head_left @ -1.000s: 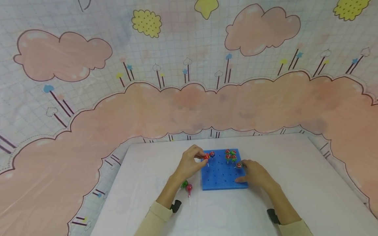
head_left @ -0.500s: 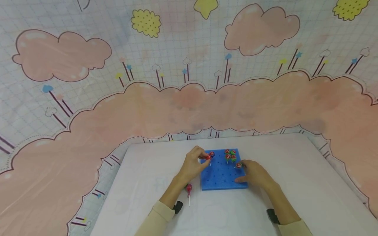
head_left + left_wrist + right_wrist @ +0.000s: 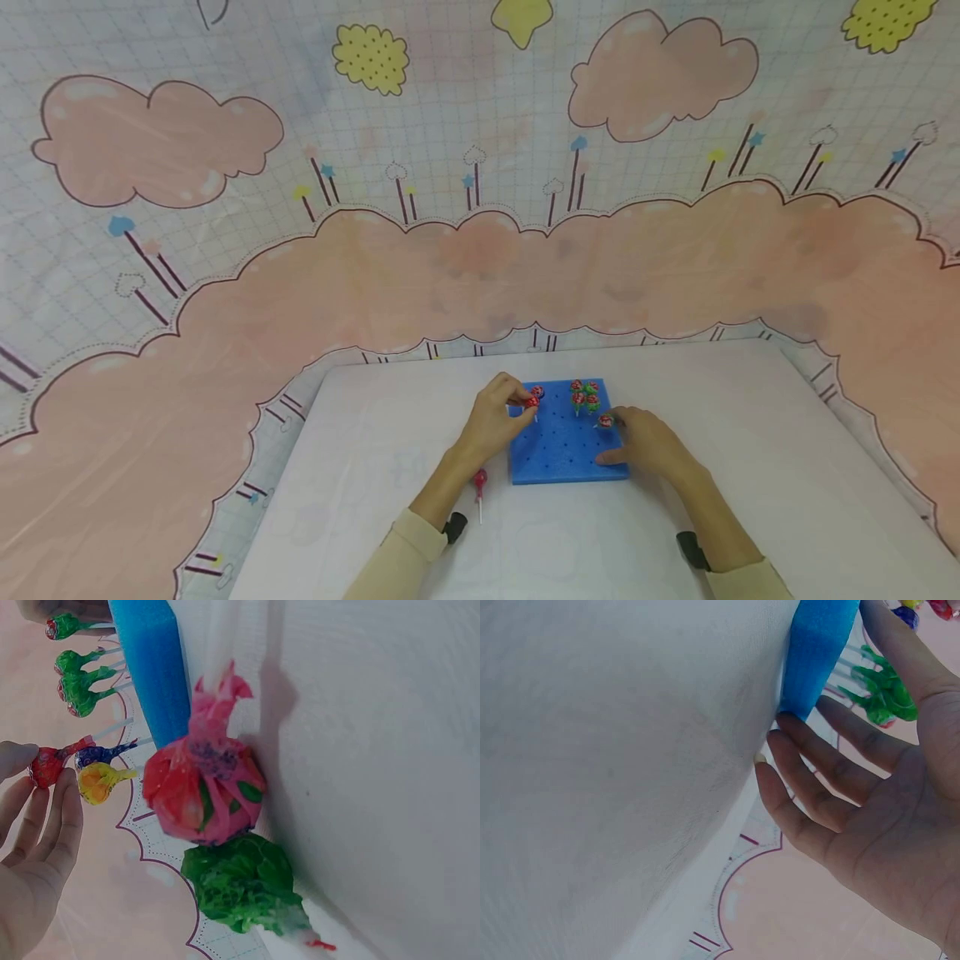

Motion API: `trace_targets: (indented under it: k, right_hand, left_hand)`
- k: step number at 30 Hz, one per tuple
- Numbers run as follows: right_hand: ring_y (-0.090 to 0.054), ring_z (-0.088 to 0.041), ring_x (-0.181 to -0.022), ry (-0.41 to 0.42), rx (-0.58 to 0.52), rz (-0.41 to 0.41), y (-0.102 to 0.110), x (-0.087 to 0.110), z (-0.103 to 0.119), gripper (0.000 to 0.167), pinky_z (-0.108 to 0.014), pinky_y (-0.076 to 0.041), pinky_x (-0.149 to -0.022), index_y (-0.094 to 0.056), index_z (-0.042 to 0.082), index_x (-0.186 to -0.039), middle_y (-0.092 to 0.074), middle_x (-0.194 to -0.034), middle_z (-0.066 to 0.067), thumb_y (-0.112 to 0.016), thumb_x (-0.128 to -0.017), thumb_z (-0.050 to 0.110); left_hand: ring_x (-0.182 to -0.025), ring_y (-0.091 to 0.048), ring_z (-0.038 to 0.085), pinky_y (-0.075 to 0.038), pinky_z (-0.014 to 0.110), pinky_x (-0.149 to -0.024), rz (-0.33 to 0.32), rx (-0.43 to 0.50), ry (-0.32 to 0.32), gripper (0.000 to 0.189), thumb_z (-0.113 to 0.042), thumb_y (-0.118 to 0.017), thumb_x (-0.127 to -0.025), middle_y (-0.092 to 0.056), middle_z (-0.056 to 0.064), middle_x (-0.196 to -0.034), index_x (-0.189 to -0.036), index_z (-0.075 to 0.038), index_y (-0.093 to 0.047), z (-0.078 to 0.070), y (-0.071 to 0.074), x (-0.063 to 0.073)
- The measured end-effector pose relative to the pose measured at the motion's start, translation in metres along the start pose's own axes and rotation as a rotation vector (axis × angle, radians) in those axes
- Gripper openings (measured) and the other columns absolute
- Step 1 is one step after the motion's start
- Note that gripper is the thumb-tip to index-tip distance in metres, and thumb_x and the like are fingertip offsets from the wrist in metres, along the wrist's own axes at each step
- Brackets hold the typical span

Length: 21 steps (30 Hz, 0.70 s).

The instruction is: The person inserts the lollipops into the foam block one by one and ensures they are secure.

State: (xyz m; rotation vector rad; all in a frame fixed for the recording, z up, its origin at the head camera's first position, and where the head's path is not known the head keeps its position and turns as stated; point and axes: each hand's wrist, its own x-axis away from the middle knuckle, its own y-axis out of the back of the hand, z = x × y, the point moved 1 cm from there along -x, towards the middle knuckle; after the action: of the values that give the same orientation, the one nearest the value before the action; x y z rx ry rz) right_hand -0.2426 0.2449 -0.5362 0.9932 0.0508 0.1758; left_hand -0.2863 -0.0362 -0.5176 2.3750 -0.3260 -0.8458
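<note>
My left hand [image 3: 491,421] pinches a red-wrapped lollipop [image 3: 46,766] by its candy head, its stick pointing at the blue foam board [image 3: 551,458]. Whether the stick tip is in a hole, I cannot tell. Beside it, a dark blue lollipop [image 3: 97,755] and a yellow lollipop [image 3: 97,782] stand on the board. My right hand [image 3: 648,442] rests along the board's right edge, thumb over the top, fingers fairly straight against the side. Near its fingertips stands a green and red lollipop [image 3: 605,421]. Several more green and red lollipops [image 3: 585,398] cluster at the back right.
On the white table [image 3: 360,467], left of the board, lie a pink lollipop [image 3: 481,478] and a green lollipop [image 3: 240,881]; the left forearm hides the green one in the head view. A patterned cloth [image 3: 450,267] hangs behind the table.
My left hand has moved slightly right and toward the board's left side with the red lollipop. Its forearm now covers the green lollipop. The right hand stays in place.
</note>
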Motion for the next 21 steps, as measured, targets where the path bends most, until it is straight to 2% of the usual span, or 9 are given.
trace_targets:
  k: [6,15,21]
  right_hand:
    - [-0.055,-0.051,-0.130,-0.008,0.004,0.007,-0.0002,-0.0010,-0.0002,0.094,-0.063,-0.046,-0.105,-0.055,-0.010,-0.140,-0.062,-0.135,-0.030,-0.094,-0.074,0.044]
    - [-0.055,-0.050,-0.131,-0.005,-0.008,0.003,-0.0002,-0.0007,-0.0007,0.093,-0.062,-0.046,-0.106,-0.055,-0.010,-0.140,-0.062,-0.135,-0.029,-0.094,-0.074,0.042]
    - [-0.055,-0.050,-0.131,-0.003,-0.006,-0.003,0.0008,0.0003,0.0004,0.091,-0.062,-0.046,-0.106,-0.056,-0.010,-0.140,-0.062,-0.136,-0.029,-0.094,-0.074,0.041]
  left_hand:
    - [-0.094,-0.068,0.012,-0.059,0.025,-0.088,0.002,-0.018,0.003,0.017,-0.007,-0.080,-0.092,-0.058,0.000,-0.102,-0.099,-0.009,-0.065,-0.0001,-0.0024,-0.0003]
    - [-0.096,-0.069,0.013,-0.058,0.026,-0.089,0.016,-0.016,0.042,0.016,-0.007,-0.080,-0.092,-0.058,0.000,-0.102,-0.099,-0.009,-0.065,-0.0020,-0.0056,-0.0012]
    - [-0.096,-0.071,0.016,-0.060,0.034,-0.088,0.005,-0.031,0.041,0.017,-0.007,-0.080,-0.091,-0.058,0.001,-0.102,-0.099,-0.009,-0.065,-0.0023,-0.0083,-0.0007]
